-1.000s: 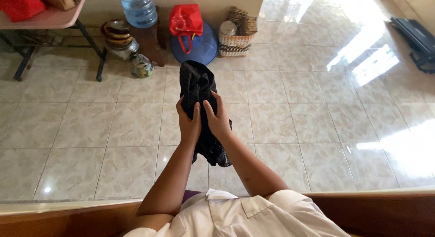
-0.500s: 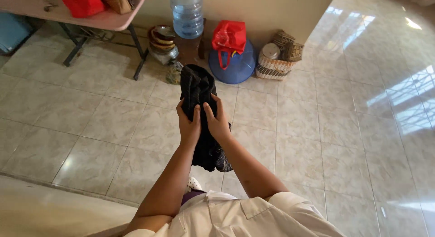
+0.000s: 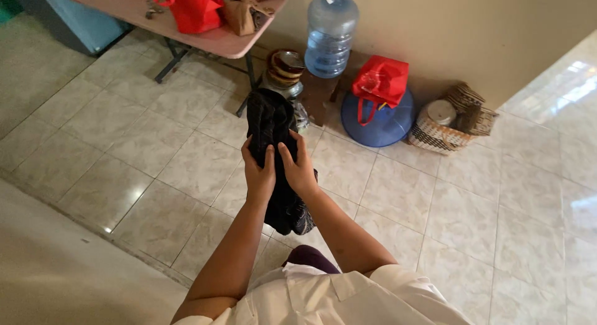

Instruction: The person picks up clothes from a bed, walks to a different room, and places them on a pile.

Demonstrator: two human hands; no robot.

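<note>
1. Dark cloth (image 3: pixel 269 120): a bundled garment or fabric, black with faint stripes, held out in front of your chest above the tiled floor (image 3: pixel 155 157). Its upper end bunches above your hands; the lower end hangs down between your forearms.
2. Left hand (image 3: pixel 259 171): grip closed on the cloth, thumb pressed into the folds at mid-length.
3. Right hand (image 3: pixel 299 166): grip closed on the cloth just beside the left, thumbs nearly touching.
4. Handling, as judged: soft, light and limp, with no stiffness of its own; loose ends will sag and slide. Not fragile. Hold it by a gathered fold or a hem rather than a single layer, so it does not slip through.
5. Surroundings: table (image 3: pixel 211 39) at upper left carrying a red bag (image 3: pixel 189 8); water bottle (image 3: pixel 331 33) by the wall; a second red bag (image 3: pixel 380 81) on a blue basin (image 3: pixel 385 123); woven basket (image 3: pixel 438 133) at right.
</note>
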